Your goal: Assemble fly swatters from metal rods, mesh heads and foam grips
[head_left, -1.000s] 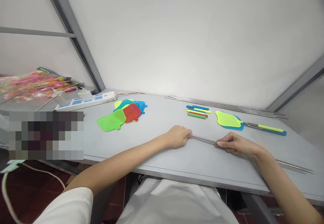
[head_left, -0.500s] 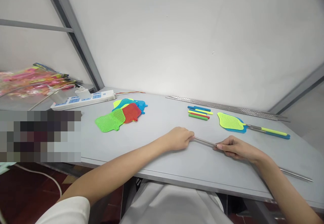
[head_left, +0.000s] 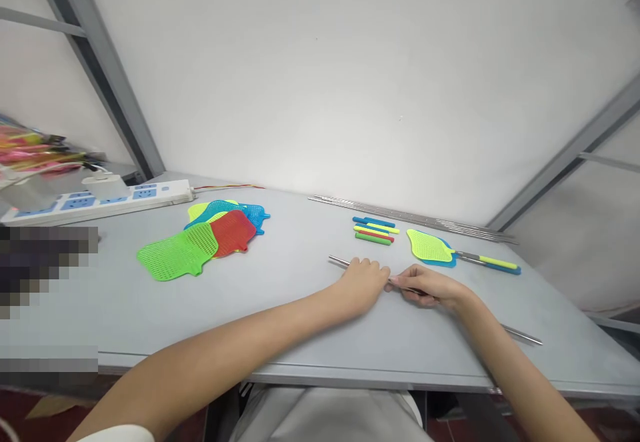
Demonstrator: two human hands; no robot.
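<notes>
A thin metal rod (head_left: 523,335) slants across the front of the table, passing through both my hands; its left end sticks out past my left hand. My left hand (head_left: 366,285) is closed over the rod near that end, knuckles up. Close beside it, my right hand (head_left: 425,285) pinches the rod between thumb and fingers. Its far right end shows beyond my right forearm. Whether it is a single rod or several together, I cannot tell. Behind my hands lie several coloured handle grips (head_left: 374,230) in blue, yellow, red and green.
To the left lies a pile of perforated fly swatter heads (head_left: 177,253). Two assembled fly swatters (head_left: 433,247), yellow over blue, rest at the right. Long metal rods (head_left: 400,215) line the wall. A power strip (head_left: 115,199) with plugs sits at the back left.
My hands have come closer together on the rod. A length of rod now shows left of my left hand, where none showed before. The view has shifted.
</notes>
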